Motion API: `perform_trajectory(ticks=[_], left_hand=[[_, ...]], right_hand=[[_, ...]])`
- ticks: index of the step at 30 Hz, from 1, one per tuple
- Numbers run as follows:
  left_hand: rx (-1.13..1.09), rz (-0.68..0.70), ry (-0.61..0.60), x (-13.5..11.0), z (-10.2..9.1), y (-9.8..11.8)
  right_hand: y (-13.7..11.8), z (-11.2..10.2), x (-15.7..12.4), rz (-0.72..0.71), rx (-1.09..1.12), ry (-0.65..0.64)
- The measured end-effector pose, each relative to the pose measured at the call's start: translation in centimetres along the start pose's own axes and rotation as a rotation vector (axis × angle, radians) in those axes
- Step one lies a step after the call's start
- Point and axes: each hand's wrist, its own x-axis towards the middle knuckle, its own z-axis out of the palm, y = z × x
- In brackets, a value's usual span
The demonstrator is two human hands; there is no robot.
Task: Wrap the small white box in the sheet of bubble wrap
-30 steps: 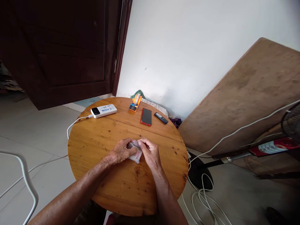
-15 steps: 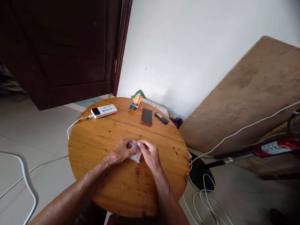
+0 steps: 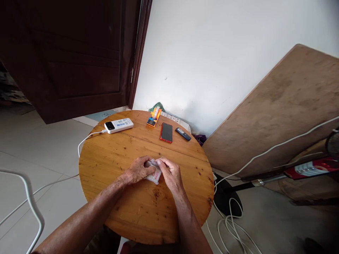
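On one round table (image 3: 111, 197), two hands — left hand (image 3: 137, 170), right hand (image 3: 171, 174) — fingers pinching one crumpled packet (image 3: 154, 175).

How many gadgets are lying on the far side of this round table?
4, all beyond the hands: a white power bank with a cable at the far left, an orange tape dispenser at the back edge, a red-cased phone face up, and a small dark handset at its right.

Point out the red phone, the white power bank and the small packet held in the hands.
red phone (image 3: 166, 132), head view, middle of its dark screen.
white power bank (image 3: 119, 125), head view, centre of its top face.
small packet (image 3: 154, 175), head view, the pale part showing between both hands.
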Motion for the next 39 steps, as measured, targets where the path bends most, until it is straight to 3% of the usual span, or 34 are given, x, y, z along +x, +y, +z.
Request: perform_trajectory(ticks=[16, 26, 32, 39], left_hand=[[-0.068, 0.037, 0.013, 0.2, 0.08, -0.02], [-0.033, 0.055, 0.024, -0.02, 0.01, 0.13], [-0.042, 0.038, 0.024, -0.04, 0.04, 0.17], [-0.023, 0.023, 0.023, 0.13, -0.04, 0.04]], right_hand=[[0.18, 0.35, -0.48, -0.121, -0.09, 0.018], [0.02, 0.35, -0.22, -0.169, -0.079, 0.133], [0.15, 0.22, -0.47, -0.116, -0.064, 0.049], [-0.12, 0.29, -0.37, -0.061, -0.063, 0.073]])
